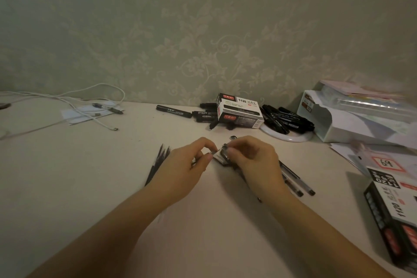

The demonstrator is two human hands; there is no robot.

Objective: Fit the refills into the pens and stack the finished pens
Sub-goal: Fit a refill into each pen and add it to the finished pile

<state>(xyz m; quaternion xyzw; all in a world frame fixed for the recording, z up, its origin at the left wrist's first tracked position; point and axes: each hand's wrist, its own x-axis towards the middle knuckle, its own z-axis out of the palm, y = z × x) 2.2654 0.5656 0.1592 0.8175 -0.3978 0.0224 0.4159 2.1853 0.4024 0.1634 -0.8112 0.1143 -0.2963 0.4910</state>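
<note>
Inspecting: both hands meet over the counter (203, 221).
Left hand (187, 165): fingertips pinch a thin piece, likely a refill tip; too blurred to confirm.
Right hand (252, 160): fingers curl round a pen part (223, 153).
Axis: the parts meet end to end between the hands.
Refills (158, 162): just beyond the left hand.
Finished pens (295, 180): beside the right wrist.

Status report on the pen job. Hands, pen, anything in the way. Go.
Left hand and right hand both pinching a pen between them above the table. Loose refills left, clear pens right. Nothing blocking.
</note>
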